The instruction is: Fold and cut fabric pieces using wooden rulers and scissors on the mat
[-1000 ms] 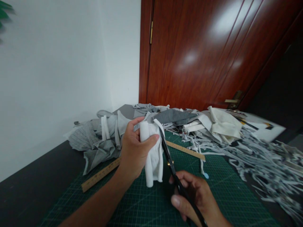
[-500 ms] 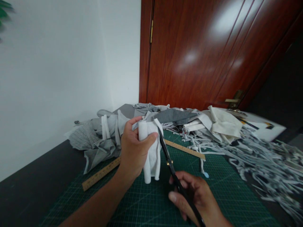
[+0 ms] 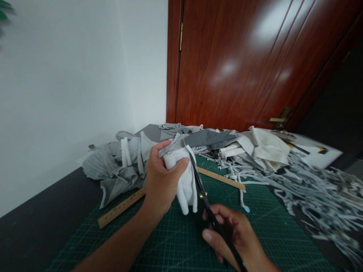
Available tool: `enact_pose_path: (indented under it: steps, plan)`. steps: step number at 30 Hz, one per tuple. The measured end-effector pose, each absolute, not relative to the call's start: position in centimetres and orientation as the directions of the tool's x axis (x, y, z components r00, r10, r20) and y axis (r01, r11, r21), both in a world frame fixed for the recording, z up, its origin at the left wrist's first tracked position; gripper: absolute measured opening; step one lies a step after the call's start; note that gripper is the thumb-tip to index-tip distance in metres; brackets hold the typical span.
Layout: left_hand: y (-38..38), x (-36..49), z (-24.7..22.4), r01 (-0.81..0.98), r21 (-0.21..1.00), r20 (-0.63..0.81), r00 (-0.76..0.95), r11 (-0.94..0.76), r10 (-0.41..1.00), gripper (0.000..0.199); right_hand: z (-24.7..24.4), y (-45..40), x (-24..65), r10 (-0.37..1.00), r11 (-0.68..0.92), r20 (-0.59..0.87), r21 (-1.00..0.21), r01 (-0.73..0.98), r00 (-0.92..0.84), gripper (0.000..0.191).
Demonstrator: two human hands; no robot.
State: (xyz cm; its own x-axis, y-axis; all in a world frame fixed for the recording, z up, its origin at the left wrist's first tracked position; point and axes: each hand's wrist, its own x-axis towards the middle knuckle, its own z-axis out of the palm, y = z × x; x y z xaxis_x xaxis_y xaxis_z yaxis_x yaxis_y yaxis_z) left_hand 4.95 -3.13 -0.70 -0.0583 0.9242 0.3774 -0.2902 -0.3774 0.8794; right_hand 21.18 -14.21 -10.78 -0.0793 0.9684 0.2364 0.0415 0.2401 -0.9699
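My left hand pinches a folded piece of white fabric, thumb in front and fingers behind. The fabric hangs above the green cutting mat, its lower end split into two rolled edges. In my right hand is a pair of black scissors with a brass-coloured pivot. Their blades point up and away, touching the fabric's right edge near its top. A narrow strip stands out on the far side of the blades there. Whether the blades are fully closed is hard to make out.
A wooden ruler lies across the mat, partly hidden behind my left hand and the fabric. Grey cloth pieces are heaped at the left. Cream cloth lies at the back right, beside a large tangle of grey strips. A brown door stands behind.
The white fabric has tilted, its lower end swinging right towards the scissors and slightly up. Both hands and the scissors stay in nearly the same place.
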Motion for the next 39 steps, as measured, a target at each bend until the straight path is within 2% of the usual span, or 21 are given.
enact_pose_path:
  steps: [5,14,25,32,39]
  plan:
    - [-2.9,4.7,-0.5,-0.292,0.882,0.375,-0.046,-0.371,0.926,0.072,-11.1,-14.1,21.3,0.964,0.256,0.251,-0.965,0.050,-0.091,0.039]
    - [-2.8,4.3,-0.4,-0.059,0.889,0.452,-0.049,-0.454,0.891,0.068,-10.4,-14.2,21.3,0.976,0.214,0.209,-0.974,0.076,-0.069,0.047]
    - [-2.7,4.4,-0.4,-0.054,0.904,0.425,0.000,-0.424,0.905,0.068,-10.3,-14.3,21.4,0.977,0.211,0.206,-0.971,0.111,-0.060,0.044]
    - [-2.6,4.3,-0.5,-0.134,0.916,0.383,0.010,-0.378,0.924,0.072,-9.6,-14.2,21.5,0.989,0.146,0.139,-0.976,0.159,-0.053,0.041]
    - [-2.6,4.5,-0.8,-0.126,0.934,0.347,0.105,-0.333,0.932,0.078,-9.1,-14.3,21.1,0.985,0.175,0.173,-0.975,0.135,-0.025,0.042]
